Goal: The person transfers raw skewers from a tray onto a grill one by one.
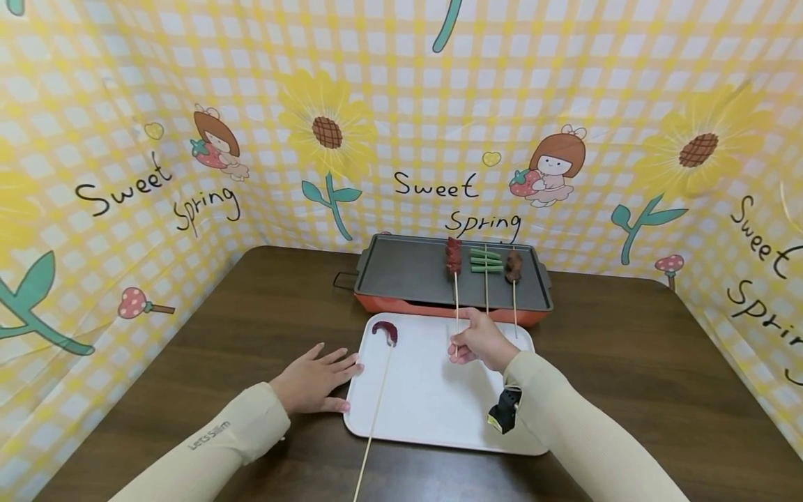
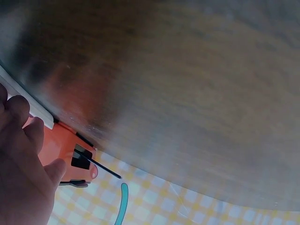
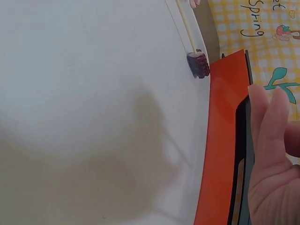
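My right hand (image 1: pixel 483 339) pinches the wooden stick of a red meat skewer (image 1: pixel 454 256), whose meat end is over the grill plate (image 1: pixel 408 268). To its right on the plate are a green vegetable skewer (image 1: pixel 486 270) and a brown meat skewer (image 1: pixel 514 268), their sticks pointing toward me. My left hand (image 1: pixel 314 380) is spread flat at the left edge of the white tray (image 1: pixel 433 425), fingertips right at the rim. A dark purple tentacle skewer (image 1: pixel 385 330) lies on the tray's left side, its stick running past the front edge.
Beneath the grill plate is an orange grill body (image 1: pixel 383 304), with a black wire handle (image 1: pixel 343 280) on the left. Brown wooden table (image 1: pixel 188 335) surrounds the tray and grill. A yellow checked cloth (image 1: pixel 401 125) hangs behind and along both sides.
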Demonstrator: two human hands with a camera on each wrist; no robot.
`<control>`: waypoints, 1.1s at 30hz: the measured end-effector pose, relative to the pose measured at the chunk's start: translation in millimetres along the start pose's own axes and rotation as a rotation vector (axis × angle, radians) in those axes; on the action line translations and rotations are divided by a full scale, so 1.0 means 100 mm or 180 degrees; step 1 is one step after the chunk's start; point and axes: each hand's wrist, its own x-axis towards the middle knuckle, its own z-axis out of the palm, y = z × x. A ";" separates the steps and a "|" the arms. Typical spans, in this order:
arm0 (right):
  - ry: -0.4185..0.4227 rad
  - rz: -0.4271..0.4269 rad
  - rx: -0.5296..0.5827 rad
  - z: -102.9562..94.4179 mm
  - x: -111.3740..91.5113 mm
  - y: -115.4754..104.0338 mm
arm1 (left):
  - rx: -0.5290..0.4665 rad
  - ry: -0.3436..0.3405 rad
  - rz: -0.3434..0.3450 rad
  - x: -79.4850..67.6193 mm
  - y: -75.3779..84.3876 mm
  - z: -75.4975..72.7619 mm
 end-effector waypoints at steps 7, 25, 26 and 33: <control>-0.0017 0.0048 0.0048 0.01 -0.02 0.01 | -0.0058 0.0043 0.0039 -0.01 0.01 0.00; 0.0018 0.0094 0.0057 0.04 -0.04 0.02 | -0.0021 0.0086 0.0080 0.00 -0.01 0.03; 0.0011 0.0096 0.0060 0.05 -0.04 0.02 | -0.0029 0.0082 0.0078 0.00 -0.01 0.03; 0.0075 0.0146 0.0107 0.08 -0.03 0.03 | -0.0072 0.0056 0.0048 0.00 -0.01 0.02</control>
